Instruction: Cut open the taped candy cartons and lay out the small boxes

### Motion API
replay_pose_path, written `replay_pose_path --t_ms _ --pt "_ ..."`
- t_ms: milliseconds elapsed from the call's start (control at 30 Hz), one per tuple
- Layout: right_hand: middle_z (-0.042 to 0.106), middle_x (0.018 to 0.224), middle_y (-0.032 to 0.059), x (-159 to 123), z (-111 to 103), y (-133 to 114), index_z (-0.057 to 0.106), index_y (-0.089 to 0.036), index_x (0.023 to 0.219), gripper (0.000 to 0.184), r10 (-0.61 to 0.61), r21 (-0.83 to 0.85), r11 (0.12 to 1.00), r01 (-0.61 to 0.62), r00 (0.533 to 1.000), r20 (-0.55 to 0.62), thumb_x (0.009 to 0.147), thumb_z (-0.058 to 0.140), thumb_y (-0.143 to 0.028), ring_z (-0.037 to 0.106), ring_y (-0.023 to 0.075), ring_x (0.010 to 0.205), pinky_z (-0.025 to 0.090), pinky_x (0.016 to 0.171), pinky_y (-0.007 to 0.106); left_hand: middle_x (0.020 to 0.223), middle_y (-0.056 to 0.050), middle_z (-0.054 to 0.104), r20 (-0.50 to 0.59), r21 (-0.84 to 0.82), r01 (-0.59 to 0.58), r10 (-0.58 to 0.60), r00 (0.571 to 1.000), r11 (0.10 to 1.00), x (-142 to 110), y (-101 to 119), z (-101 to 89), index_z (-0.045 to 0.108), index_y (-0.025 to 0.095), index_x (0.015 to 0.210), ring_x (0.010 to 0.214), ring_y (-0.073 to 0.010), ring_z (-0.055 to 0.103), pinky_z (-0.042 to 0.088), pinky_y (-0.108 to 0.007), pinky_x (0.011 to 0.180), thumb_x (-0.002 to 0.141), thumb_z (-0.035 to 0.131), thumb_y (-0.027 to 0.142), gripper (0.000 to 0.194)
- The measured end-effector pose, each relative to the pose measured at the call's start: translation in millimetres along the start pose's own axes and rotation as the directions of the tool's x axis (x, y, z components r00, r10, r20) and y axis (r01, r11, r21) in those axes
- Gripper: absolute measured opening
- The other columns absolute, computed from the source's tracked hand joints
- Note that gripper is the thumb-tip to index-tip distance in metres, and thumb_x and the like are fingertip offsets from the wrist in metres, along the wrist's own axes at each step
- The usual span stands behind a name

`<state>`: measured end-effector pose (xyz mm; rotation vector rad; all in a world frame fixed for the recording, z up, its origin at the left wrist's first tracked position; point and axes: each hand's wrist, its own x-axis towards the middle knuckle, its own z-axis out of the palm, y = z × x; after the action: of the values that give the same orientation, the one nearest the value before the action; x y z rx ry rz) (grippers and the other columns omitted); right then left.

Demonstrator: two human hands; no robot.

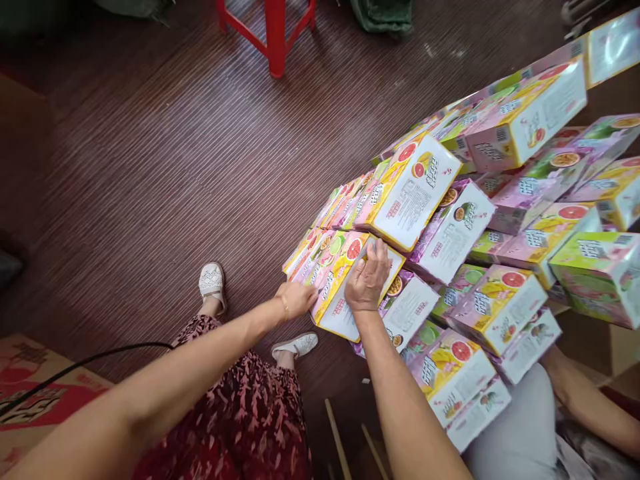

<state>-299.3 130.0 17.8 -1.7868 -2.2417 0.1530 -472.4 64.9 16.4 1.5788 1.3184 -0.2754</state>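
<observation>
A stack of boxes printed with fruit stands in front of me. The nearest top one is a yellow-and-pink box (pixel 336 312) with grapefruit pictures and a white face. My left hand (pixel 299 299) is closed at the lower left edge of this box, its fingertips partly hidden against the side. My right hand (pixel 369 277) lies flat on the white face, fingers together and stretched out. Beside that box is a purple passion fruit box (pixel 411 307). Behind it, a similar yellow grapefruit box (pixel 407 193) tops another stack.
More fruit-print boxes (pixel 500 307) are piled to the right, where another person's grey-clad leg (pixel 515 427) and arm (pixel 590 400) show. A red stool (pixel 276 40) stands on the ribbed brown floor (pixel 200 167). A brown carton (pixel 45 400) is at lower left.
</observation>
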Motion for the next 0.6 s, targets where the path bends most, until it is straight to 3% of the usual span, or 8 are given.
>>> replay_pose_path --t_ms 100,167,267,300,400,467,533,600 --pt "0.04 0.143 0.0171 0 0 -1 0.04 -0.013 0.138 0.043 -0.006 -0.005 1.0 0.006 1.0 -0.006 0.097 0.03 -0.022 0.026 0.0238 0.14 0.023 0.112 0.055 0.084 -0.008 0.069 0.036 0.006 0.055 -0.056 0.998 0.998 -41 -20 22.5 0.066 0.022 0.093 0.078 -0.0227 0.066 0.043 -0.028 0.062 0.094 0.029 0.044 0.043" --pt "0.04 0.144 0.017 0 1 -2 0.04 -0.012 0.137 0.043 -0.017 -0.006 1.0 0.017 1.0 -0.012 0.096 0.031 -0.022 0.026 0.0241 0.14 0.023 0.112 0.055 0.083 -0.008 0.069 -0.018 -0.005 0.099 -0.099 0.995 0.995 -33 -31 6.1 0.066 0.022 0.09 0.079 -0.0222 0.066 0.043 -0.028 0.063 0.094 0.028 0.047 0.046" --pt "0.039 0.144 0.0168 -2 6 -2 0.041 -0.012 0.136 0.043 -0.03 -0.012 0.999 0.03 0.999 -0.016 0.096 0.03 -0.021 0.028 0.0241 0.139 0.024 0.112 0.054 0.092 -0.009 0.069 -0.193 -0.077 0.134 -0.146 0.97 0.988 32 -33 -39.7 0.065 0.019 0.098 0.086 -0.0206 0.064 0.044 -0.027 0.068 0.096 0.018 0.046 0.055" --pt "0.039 0.144 0.0169 -3 8 -1 0.041 -0.011 0.136 0.043 -0.032 -0.017 0.999 0.031 0.999 -0.016 0.096 0.03 -0.021 0.028 0.0242 0.139 0.024 0.112 0.053 0.1 -0.01 0.068 -0.192 -0.093 0.106 -0.122 0.974 0.99 58 -30 -50.0 0.065 0.017 0.101 0.091 -0.0205 0.064 0.044 -0.027 0.07 0.097 0.017 0.043 0.055" --pt "0.039 0.144 0.0173 -3 12 0 0.041 -0.011 0.136 0.044 -0.033 -0.037 0.999 0.033 0.999 -0.015 0.095 0.03 -0.022 0.029 0.025 0.139 0.024 0.112 0.054 0.104 -0.009 0.068 -0.121 -0.086 0.023 -0.033 0.992 0.996 101 -19 -42.7 0.066 0.017 0.101 0.095 -0.02 0.062 0.045 -0.026 0.075 0.096 0.024 0.04 0.048" --pt "0.039 0.144 0.0172 -3 13 -1 0.042 -0.011 0.135 0.043 -0.035 -0.049 0.998 0.034 0.999 -0.021 0.095 0.031 -0.022 0.029 0.0252 0.139 0.024 0.112 0.054 0.097 -0.009 0.069 -0.037 -0.066 -0.002 0.0 0.999 0.998 83 -19 -13.0 0.068 0.018 0.097 0.089 -0.0209 0.064 0.045 -0.027 0.071 0.095 0.027 0.041 0.047" --pt "0.04 0.144 0.0171 -2 12 -4 0.042 -0.011 0.135 0.043 -0.033 -0.055 0.998 0.032 0.999 -0.018 0.095 0.031 -0.022 0.029 0.0252 0.139 0.023 0.112 0.054 0.088 -0.01 0.07 0.054 -0.038 0.007 -0.005 0.999 0.999 41 -31 16.8 0.069 0.017 0.09 0.08 -0.0217 0.065 0.044 -0.027 0.064 0.094 0.033 0.041 0.043" --pt "0.04 0.143 0.0169 -1 11 -6 0.042 -0.011 0.135 0.043 -0.032 -0.052 0.998 0.031 0.999 -0.013 0.095 0.032 -0.022 0.029 0.0252 0.139 0.024 0.112 0.054 0.085 -0.009 0.07 0.092 -0.014 0.026 -0.024 0.995 1.0 5 -51 30.2 0.069 0.019 0.09 0.078 -0.0221 0.066 0.042 -0.027 0.061 0.093 0.036 0.041 0.041"
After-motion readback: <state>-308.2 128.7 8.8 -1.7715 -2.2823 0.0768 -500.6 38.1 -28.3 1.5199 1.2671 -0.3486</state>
